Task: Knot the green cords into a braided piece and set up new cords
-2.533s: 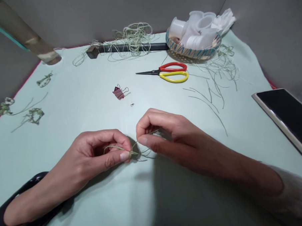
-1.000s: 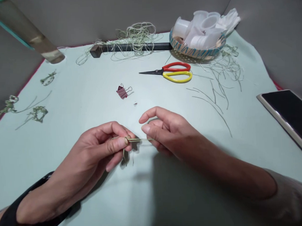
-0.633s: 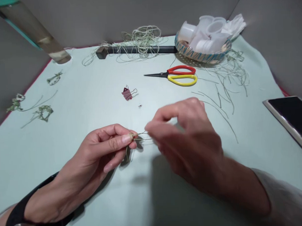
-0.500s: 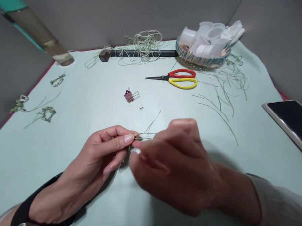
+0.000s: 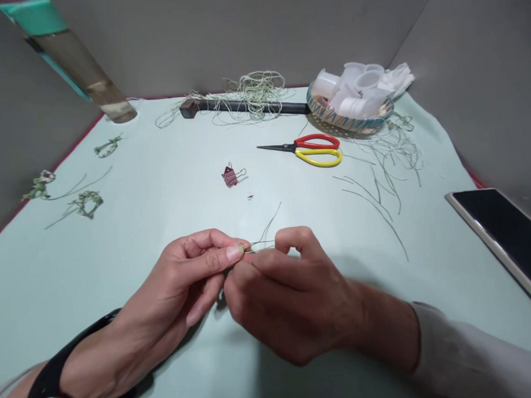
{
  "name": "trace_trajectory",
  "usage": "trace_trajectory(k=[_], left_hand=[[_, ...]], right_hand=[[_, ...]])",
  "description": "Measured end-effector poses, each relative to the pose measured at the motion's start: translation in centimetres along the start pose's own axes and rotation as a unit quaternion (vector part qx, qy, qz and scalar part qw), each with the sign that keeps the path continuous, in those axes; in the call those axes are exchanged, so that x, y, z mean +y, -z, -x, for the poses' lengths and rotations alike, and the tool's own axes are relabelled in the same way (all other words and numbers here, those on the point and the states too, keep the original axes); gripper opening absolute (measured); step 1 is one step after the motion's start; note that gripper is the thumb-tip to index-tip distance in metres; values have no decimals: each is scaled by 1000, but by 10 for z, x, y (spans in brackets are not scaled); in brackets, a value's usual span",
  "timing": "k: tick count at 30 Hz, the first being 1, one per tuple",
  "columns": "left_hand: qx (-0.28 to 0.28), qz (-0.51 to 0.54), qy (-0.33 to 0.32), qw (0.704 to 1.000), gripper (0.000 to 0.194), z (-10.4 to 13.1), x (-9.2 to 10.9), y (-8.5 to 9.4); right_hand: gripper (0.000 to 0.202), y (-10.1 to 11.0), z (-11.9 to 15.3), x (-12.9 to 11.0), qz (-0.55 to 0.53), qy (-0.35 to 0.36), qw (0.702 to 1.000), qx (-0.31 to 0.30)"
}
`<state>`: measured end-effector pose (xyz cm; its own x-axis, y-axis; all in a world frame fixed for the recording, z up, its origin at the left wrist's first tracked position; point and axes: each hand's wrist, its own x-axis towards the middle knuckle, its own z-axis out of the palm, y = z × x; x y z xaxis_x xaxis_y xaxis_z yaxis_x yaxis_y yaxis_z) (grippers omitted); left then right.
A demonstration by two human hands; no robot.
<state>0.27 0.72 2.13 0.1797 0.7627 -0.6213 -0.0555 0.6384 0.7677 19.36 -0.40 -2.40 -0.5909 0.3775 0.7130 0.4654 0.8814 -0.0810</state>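
1. The left hand [image 5: 181, 285] pinches a small knot of green cord [image 5: 240, 246] at centre frame — fingers closed tight, steadying it above the tabletop [image 5: 159, 192].
2. The right hand [image 5: 287, 298] meets it, fingers curled shut on the cord's loose strands.
3. Scissors [image 5: 310, 150] lie in the upper middle, within reach.

A table covered with pale green cloth [image 5: 159, 192] carries scissors [image 5: 305, 150] far centre, a small binder clip [image 5: 230, 176] nearer, a woven basket [image 5: 350, 116] far right, knotted cord bits [image 5: 87, 202] left, and a phone [image 5: 504, 235] right.
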Motion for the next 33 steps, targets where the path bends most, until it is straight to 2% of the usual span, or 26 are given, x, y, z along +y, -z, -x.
trace_trajectory(k=[2,4,7,9,12,15,17,20,23,25,28,33], left_hand=[[-3,-12,-14,1000,27,-2,-2,3],[-4,-20,-42,999,26,-5,-4,5],[1,-24,-92,995,23,-6,-8,7],[6,-32,-123,992,22,-6,-10,7],[11,-49,-162,986,18,-4,-12,7],[39,-75,-189,978,13,-3,-12,6],[71,-110,-219,967,12,-2,-12,4],[115,-180,-298,930,12,-2,-12,0],[132,-237,-352,896,13,-2,-11,-2],[137,-261,-354,887,12,0,-10,-2],[146,-293,-346,880,13,2,-10,-1],[134,-299,-373,868,15,4,-14,3]], right_hand=[[37,2,0,-2,-32,-23,999,-1],[34,3,-1,-5,-78,-96,992,4],[25,2,-3,-10,-168,-216,961,37],[16,0,-4,-11,-230,-250,937,76],[18,-2,-6,-9,-277,-295,907,110],[13,-1,-11,-8,-288,-389,870,93],[18,0,-13,-10,-311,-433,842,84],[25,2,-15,-12,-368,-479,795,52],[25,2,-16,-12,-412,-506,758,12],[19,1,-15,-11,-416,-498,761,9],[10,1,-13,-10,-371,-467,802,20],[12,1,-10,-9,-286,-417,862,30]])
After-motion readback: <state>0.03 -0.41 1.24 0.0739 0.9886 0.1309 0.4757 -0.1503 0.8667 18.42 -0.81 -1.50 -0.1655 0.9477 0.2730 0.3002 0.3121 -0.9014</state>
